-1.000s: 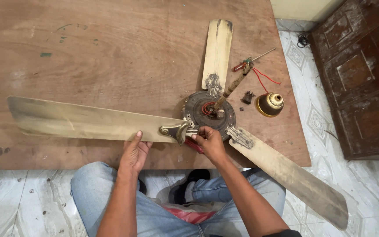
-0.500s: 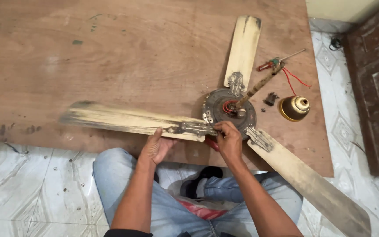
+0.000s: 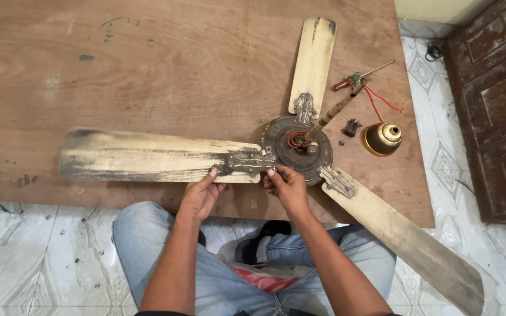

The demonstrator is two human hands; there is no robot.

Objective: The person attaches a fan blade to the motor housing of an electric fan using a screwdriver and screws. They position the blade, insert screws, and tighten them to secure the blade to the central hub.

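- Dusty cream-coloured ceiling fan [image 3: 297, 146] lies flat on a brown plywood board [image 3: 147, 70], which rests on a pale marbled tile floor [image 3: 30, 257].
- Its round dark motor hub [image 3: 282, 153] sits right of the board's middle, with three grimy blades spreading from it: one blade [image 3: 147, 157] points left, one [image 3: 313, 58] points away from the person, and one [image 3: 405, 240] runs down to the right, past the board's edge and over the tiles.
- The left hand [image 3: 200, 196] curls round the near edge of the left-pointing blade, beside its metal bracket [image 3: 247, 162], fingertips on top; it grips the blade.
- The right hand [image 3: 288, 186] is closed at the near rim of the hub, just beside the same bracket, fingers bent inward; whether it pinches something small cannot be told.
- A rusty down rod [image 3: 336, 112] with red wires rises at a slant from the hub's middle.
- A red-handled screwdriver [image 3: 355, 78] lies near the rod's far end.
- A brass-coloured bell cover [image 3: 382, 138] stands right of the hub, with a small dark part [image 3: 352, 127] between them.
- A dark wooden door [image 3: 493, 105] fills the right edge.
- The person sits in blue jeans [image 3: 147, 246] at the board's near edge.
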